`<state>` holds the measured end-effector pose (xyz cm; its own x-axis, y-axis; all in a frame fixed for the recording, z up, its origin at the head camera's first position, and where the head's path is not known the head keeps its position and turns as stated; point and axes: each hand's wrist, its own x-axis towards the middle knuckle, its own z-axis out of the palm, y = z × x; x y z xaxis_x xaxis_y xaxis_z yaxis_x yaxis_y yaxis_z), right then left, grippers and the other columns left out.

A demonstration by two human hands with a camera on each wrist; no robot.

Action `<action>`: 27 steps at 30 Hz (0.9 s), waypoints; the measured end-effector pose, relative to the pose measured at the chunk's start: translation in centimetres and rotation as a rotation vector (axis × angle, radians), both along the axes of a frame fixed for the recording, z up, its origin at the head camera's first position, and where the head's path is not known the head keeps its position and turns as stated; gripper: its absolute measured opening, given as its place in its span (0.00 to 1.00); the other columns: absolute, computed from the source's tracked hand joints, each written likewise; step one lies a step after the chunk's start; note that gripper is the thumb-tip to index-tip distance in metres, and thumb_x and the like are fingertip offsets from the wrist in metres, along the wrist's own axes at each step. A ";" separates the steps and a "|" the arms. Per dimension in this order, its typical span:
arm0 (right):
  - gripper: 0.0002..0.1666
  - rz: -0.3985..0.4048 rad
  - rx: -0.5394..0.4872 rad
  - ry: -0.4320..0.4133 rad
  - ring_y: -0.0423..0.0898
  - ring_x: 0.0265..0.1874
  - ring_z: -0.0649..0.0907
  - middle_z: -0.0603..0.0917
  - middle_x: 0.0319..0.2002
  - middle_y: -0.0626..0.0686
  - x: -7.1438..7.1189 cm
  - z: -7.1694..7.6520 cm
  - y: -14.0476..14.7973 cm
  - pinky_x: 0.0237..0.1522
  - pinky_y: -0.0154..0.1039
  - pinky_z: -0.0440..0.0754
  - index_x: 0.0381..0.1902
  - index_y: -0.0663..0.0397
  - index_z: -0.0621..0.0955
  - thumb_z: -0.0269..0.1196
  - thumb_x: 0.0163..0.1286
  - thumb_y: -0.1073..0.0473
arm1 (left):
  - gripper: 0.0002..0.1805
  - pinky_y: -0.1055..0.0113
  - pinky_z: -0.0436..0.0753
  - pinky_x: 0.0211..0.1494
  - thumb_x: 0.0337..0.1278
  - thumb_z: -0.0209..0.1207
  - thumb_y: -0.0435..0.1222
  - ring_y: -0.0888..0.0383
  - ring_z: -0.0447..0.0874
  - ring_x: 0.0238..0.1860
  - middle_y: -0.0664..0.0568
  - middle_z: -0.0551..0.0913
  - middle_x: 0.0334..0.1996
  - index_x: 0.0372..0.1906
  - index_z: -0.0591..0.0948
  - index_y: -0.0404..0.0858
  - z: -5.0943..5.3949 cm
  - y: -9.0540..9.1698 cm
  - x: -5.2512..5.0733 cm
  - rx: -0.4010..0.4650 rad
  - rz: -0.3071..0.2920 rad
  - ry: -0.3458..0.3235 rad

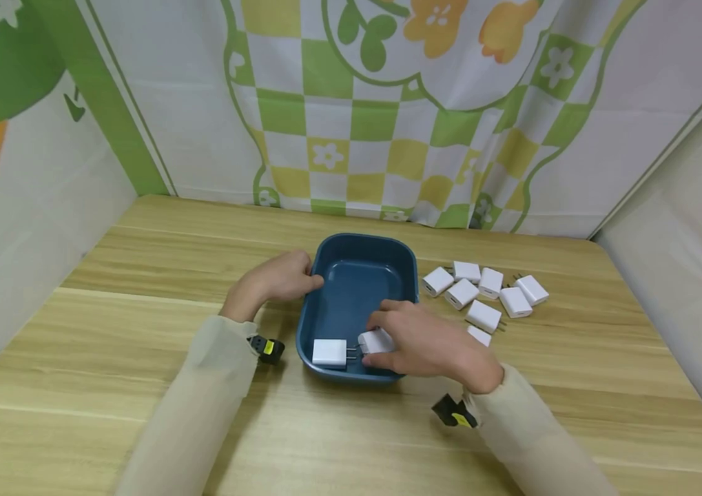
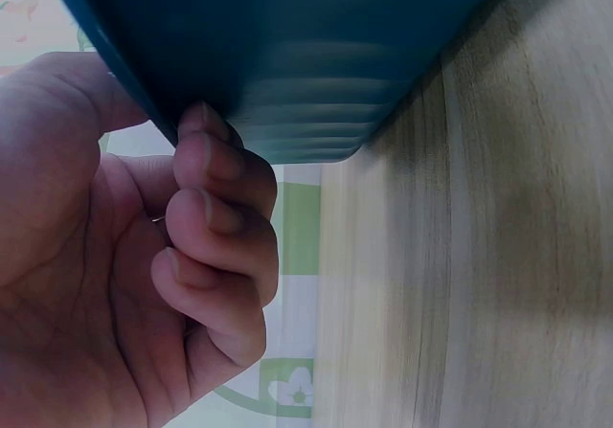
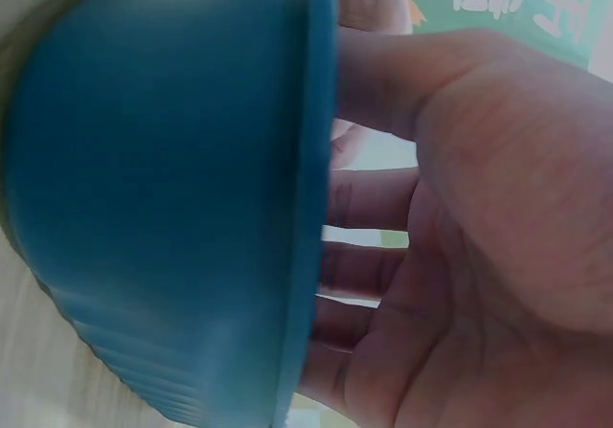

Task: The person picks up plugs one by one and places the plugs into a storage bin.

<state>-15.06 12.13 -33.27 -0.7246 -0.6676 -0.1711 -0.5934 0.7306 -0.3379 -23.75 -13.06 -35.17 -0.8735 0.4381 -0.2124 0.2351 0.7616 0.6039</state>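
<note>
Left hand pinches the rim of the blue bin; right hand has its grip clamped on a white charger inside, near a second charger.

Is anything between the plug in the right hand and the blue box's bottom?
Nothing visible blocks the white plug held by the right hand inside the blue box; another plug lies beside it, on the left.

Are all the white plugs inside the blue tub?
No, several white plugs lie on the wooden table, to the right of the blue tub.
</note>
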 end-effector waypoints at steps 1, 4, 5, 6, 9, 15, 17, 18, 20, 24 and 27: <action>0.25 0.001 0.004 -0.001 0.42 0.35 0.79 0.80 0.49 0.52 -0.1 -0.1 0.0 0.35 0.36 0.79 0.55 0.54 0.83 0.70 0.68 0.45 | 0.27 0.69 0.58 0.19 0.69 0.54 0.38 0.63 0.56 0.12 0.59 0.60 0.10 0.10 0.64 0.45 0.0 0.0 0.0 0.000 -0.001 0.003; 0.24 0.007 0.019 -0.001 0.42 0.35 0.79 0.80 0.47 0.51 -0.2 -0.4 -0.1 0.35 0.36 0.79 0.54 0.54 0.84 0.70 0.68 0.45 | 0.27 0.69 0.58 0.20 0.69 0.54 0.38 0.63 0.56 0.12 0.59 0.60 0.10 0.10 0.64 0.45 -0.1 -0.1 -0.1 0.001 -0.002 0.006; 0.24 0.010 0.023 0.002 0.42 0.35 0.79 0.80 0.46 0.51 -0.2 -0.5 -0.1 0.35 0.37 0.79 0.53 0.54 0.84 0.70 0.67 0.45 | 0.27 0.69 0.58 0.20 0.69 0.54 0.37 0.63 0.56 0.12 0.59 0.60 0.10 0.10 0.64 0.45 -0.1 -0.1 -0.1 0.001 -0.003 0.006; 0.23 0.014 0.026 0.007 0.42 0.34 0.79 0.80 0.45 0.51 -0.2 -0.5 -0.2 0.34 0.37 0.79 0.52 0.54 0.84 0.71 0.67 0.45 | 0.27 0.69 0.58 0.20 0.69 0.54 0.37 0.63 0.56 0.12 0.59 0.60 0.10 0.10 0.64 0.45 -0.1 0.0 -0.1 0.001 -0.003 0.006; 0.23 0.029 0.036 0.024 0.42 0.33 0.78 0.80 0.41 0.50 -0.2 -0.8 -0.3 0.33 0.37 0.78 0.50 0.54 0.85 0.72 0.65 0.45 | 0.27 0.69 0.58 0.20 0.70 0.54 0.37 0.63 0.56 0.12 0.59 0.60 0.10 0.10 0.65 0.45 -0.1 0.0 0.0 0.000 0.001 0.003; 0.23 0.053 0.051 0.044 0.40 0.31 0.79 0.81 0.38 0.48 -0.1 -1.0 -0.4 0.32 0.36 0.78 0.47 0.54 0.86 0.72 0.64 0.43 | 0.27 0.69 0.59 0.20 0.70 0.54 0.38 0.63 0.56 0.12 0.58 0.61 0.10 0.11 0.65 0.45 0.0 0.1 0.0 -0.005 -0.001 -0.005; 0.22 0.057 0.056 0.039 0.39 0.29 0.79 0.81 0.35 0.47 -0.1 -1.0 -0.5 0.32 0.36 0.78 0.45 0.53 0.86 0.72 0.64 0.43 | 0.27 0.69 0.59 0.20 0.70 0.54 0.38 0.63 0.56 0.12 0.58 0.60 0.10 0.11 0.65 0.45 0.0 0.1 0.0 -0.008 -0.001 -0.004; 0.21 0.059 0.059 0.037 0.39 0.28 0.79 0.81 0.34 0.46 -0.1 -1.0 -0.5 0.31 0.36 0.78 0.44 0.53 0.86 0.72 0.65 0.43 | 0.27 0.69 0.59 0.20 0.70 0.53 0.38 0.63 0.56 0.13 0.58 0.60 0.10 0.11 0.64 0.45 -0.1 0.1 0.0 -0.011 -0.002 -0.002; 0.20 0.063 0.062 0.030 0.38 0.26 0.78 0.80 0.30 0.43 -0.2 -1.0 -0.5 0.29 0.36 0.77 0.41 0.52 0.86 0.72 0.65 0.42 | 0.27 0.69 0.59 0.20 0.70 0.53 0.38 0.63 0.56 0.13 0.58 0.60 0.10 0.11 0.64 0.45 -0.1 0.1 -0.1 -0.018 0.002 -0.001; 0.18 0.059 0.066 0.014 0.37 0.21 0.76 0.77 0.23 0.41 -0.3 -1.1 -0.6 0.26 0.36 0.74 0.37 0.50 0.86 0.72 0.65 0.42 | 0.26 0.69 0.59 0.20 0.70 0.54 0.38 0.62 0.57 0.13 0.58 0.61 0.10 0.12 0.65 0.45 -0.1 0.1 -0.1 -0.025 0.006 0.000; 0.18 0.046 0.074 0.006 0.37 0.19 0.75 0.77 0.22 0.41 -0.3 -1.2 -0.6 0.25 0.36 0.74 0.36 0.50 0.86 0.72 0.65 0.42 | 0.26 0.69 0.59 0.20 0.70 0.53 0.38 0.62 0.57 0.13 0.58 0.61 0.11 0.12 0.65 0.45 -0.1 0.1 -0.1 -0.023 0.003 0.004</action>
